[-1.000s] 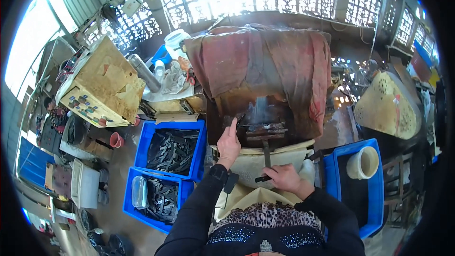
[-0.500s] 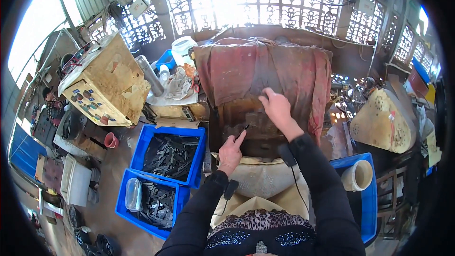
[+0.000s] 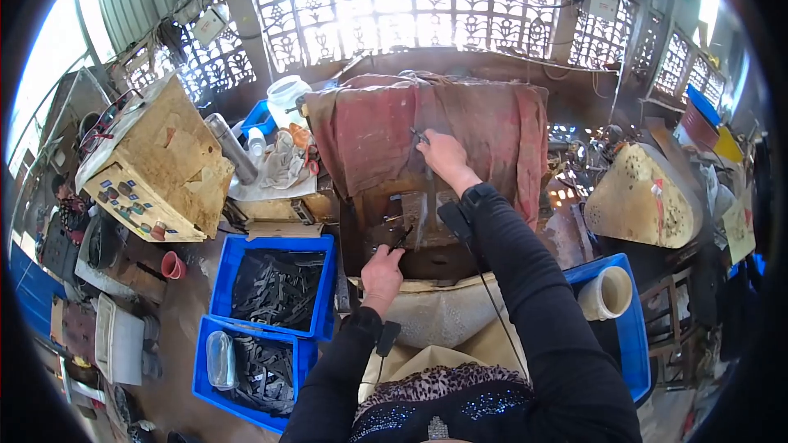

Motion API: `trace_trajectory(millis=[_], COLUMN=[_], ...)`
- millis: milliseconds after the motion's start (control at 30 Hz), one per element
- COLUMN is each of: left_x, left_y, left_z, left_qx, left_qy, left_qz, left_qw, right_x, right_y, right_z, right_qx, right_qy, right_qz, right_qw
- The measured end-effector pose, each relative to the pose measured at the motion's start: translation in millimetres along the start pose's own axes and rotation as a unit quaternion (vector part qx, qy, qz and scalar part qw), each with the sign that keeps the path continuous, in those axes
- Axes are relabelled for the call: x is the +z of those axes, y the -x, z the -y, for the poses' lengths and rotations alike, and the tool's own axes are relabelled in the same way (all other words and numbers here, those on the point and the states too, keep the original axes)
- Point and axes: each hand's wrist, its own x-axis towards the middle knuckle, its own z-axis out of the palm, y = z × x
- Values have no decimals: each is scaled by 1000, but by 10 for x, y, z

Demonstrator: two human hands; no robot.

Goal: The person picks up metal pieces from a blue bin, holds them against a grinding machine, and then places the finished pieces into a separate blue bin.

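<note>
Clock hours counted from the mouth of the dark-brown, box-shaped housing (image 3: 443, 239): over the last second, have brought the bare right hand (image 3: 447, 157) up from low near the cream cloth apron (image 3: 447, 316) to 12 o'clock, in front of the hanging red-brown fabric cover (image 3: 365, 143). Now pinching a small dark object (image 3: 419, 136) at the fingertips, with fingers nearly closed; cannot tell its kind. Meanwhile, have kept the bare left hand (image 3: 382, 275) at about 7 o'clock, just by the mouth, with thumb and forefinger close about a slim dark piece (image 3: 402, 238); cannot tell how firmly. Judging from this, working at two separate spots, with neither hand free. Leaving untouched the flat black strips (image 3: 279, 291) in the blue rectangular plastic bin (image 3: 327, 299) at 8 o'clock.
</note>
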Motion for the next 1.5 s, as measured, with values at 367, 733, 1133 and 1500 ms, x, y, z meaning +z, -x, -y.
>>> trace_trajectory(millis=[367, 733, 1133, 1500], left_x=[57, -3, 202, 168], left_y=[11, 23, 135, 30], left_z=[12, 10, 520, -26], left_qx=[-5, -3, 70, 59], left_qy=[-6, -23, -132, -34], left_qz=[10, 6, 16, 18], left_qw=[1000, 1000, 989, 998], right_x=[-1, 269, 637, 295], right_y=[486, 2098, 2086, 2266], right_z=[-130, -1375, -1413, -1488], right_qx=[-7, 21, 69, 97], right_qy=[-58, 84, 97, 78], right_qz=[-106, -59, -60, -68], right_qw=[993, 994, 991, 990])
